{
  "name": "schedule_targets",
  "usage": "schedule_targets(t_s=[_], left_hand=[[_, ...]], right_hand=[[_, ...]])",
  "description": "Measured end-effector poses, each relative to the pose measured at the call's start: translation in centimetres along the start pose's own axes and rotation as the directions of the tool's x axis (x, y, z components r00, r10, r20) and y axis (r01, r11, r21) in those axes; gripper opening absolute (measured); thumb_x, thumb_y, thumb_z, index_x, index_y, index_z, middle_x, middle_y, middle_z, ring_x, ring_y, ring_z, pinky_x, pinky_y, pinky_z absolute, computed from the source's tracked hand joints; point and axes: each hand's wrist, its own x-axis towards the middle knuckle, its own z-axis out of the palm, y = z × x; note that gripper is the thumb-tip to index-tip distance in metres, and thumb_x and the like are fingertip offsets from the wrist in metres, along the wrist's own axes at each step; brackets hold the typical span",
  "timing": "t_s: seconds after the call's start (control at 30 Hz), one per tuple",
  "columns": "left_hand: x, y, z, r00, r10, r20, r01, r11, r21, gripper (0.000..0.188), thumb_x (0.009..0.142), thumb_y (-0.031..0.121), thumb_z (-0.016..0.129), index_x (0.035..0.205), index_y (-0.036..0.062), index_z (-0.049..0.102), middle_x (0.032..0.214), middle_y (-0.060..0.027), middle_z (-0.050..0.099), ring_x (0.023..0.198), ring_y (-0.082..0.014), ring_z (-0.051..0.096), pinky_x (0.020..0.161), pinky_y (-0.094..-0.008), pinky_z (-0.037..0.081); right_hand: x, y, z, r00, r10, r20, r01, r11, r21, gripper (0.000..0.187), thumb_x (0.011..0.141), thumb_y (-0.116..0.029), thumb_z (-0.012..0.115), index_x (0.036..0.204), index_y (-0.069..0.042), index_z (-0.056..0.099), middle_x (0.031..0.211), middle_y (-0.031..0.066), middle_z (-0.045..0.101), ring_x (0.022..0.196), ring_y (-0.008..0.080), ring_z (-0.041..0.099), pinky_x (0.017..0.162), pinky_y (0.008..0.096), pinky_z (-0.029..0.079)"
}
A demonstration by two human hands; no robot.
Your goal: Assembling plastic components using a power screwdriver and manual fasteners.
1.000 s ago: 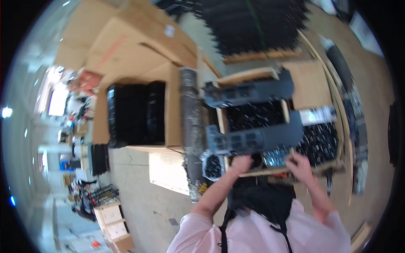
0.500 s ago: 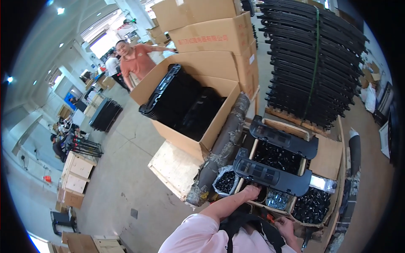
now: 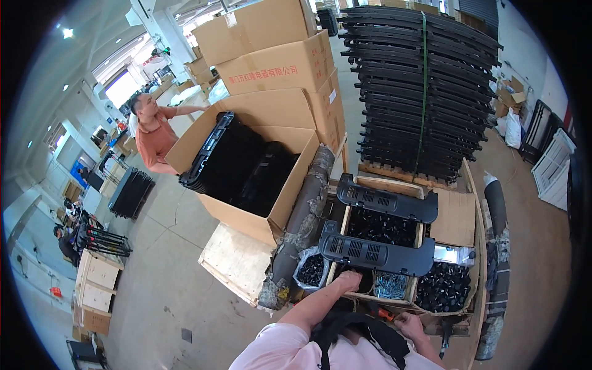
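My left hand reaches down into a small compartment of the wooden parts box, its fingers hidden below the edge. Beside it lie loose silvery-blue screws in another compartment. My right hand is low at the box's near side with its fingers curled; what they hold, if anything, is too small to make out. Close to it is a red-and-black tool, partly covered. Across the box rest two black plastic panels with vent slots, the nearer panel and the farther panel.
Black small parts fill a right compartment and a plastic bag. An open carton of black panels stands left, beyond a wrapped roller. A strapped stack of black parts rises behind. A person in orange touches the carton.
My view has turned, so the scene sits farther left. My left hand stays in the compartment; my right hand shows slightly farther from the red tool. The person in orange has turned toward the stacked cartons.
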Motion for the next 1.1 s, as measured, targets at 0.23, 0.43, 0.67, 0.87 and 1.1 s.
schedule_targets(t_s=[0.23,0.43,0.67,0.87,1.1], left_hand=[[1.9,-0.3,1.3,0.994,-0.064,-0.085,0.057,0.995,-0.088,0.031,0.086,0.016,0.058,0.106,0.0002,0.076,0.11,-0.0259,0.075,0.102,-0.0379,0.075,0.091,-0.0474,0.06],[3.0,-2.1,2.1,0.961,-0.272,-0.055,0.194,0.799,-0.569,0.03,0.097,0.023,0.055,0.108,0.0022,0.073,0.089,-0.0136,0.071,0.072,-0.0283,0.067,0.059,-0.0426,0.055],[1.1,-1.1,-1.8,0.912,-0.282,0.298,0.311,0.001,-0.95,0.029,0.103,0.041,0.053,0.091,0.015,0.055,0.075,0.0014,0.052,0.058,-0.0124,0.049,0.046,-0.0289,0.039],[0.5,-1.5,-2.1,0.941,-0.13,0.313,0.315,-0.004,-0.949,0.03,0.107,0.037,0.05,0.092,0.0128,0.058,0.073,0.0026,0.049,0.057,-0.0107,0.046,0.045,-0.0266,0.034],[-2.4,0.1,-4.3,0.968,0.072,0.239,0.233,0.088,-0.969,0.026,0.108,0.03,0.053,0.105,0.0074,0.066,0.082,0.0009,0.06,0.063,-0.0117,0.055,0.05,-0.0272,0.045]], right_hand=[[-0.5,1.7,0.5,0.997,0.083,0.003,-0.083,0.996,0.008,0.029,0.084,-0.026,0.073,0.104,-0.005,0.078,0.092,0.0148,0.078,0.087,0.0261,0.076,0.082,0.0383,0.059],[0.9,1.6,0.3,1.0,0.017,0.008,-0.017,0.999,-0.049,0.027,0.083,-0.023,0.074,0.102,-0.004,0.078,0.086,0.012,0.076,0.077,0.0206,0.072,0.073,0.0351,0.057],[2.4,3.5,1.6,0.998,0.062,0.028,-0.066,0.978,0.198,0.021,0.084,-0.013,0.071,0.1,0.001,0.076,0.083,0.0089,0.074,0.071,0.0161,0.069,0.067,0.0317,0.055],[2.5,0.7,2.9,0.982,0.168,0.088,-0.189,0.909,0.371,0.013,0.087,-0.003,0.067,0.098,0.002,0.073,0.079,0.0071,0.072,0.065,0.0157,0.066,0.06,0.0266,0.052],[3.5,4.9,6.3,0.938,0.258,0.231,-0.338,0.536,0.774,0.02,0.1,-0.015,0.056,0.095,0.0,0.069,0.079,0.0123,0.072,0.064,0.021,0.065,0.055,0.03,0.05]])
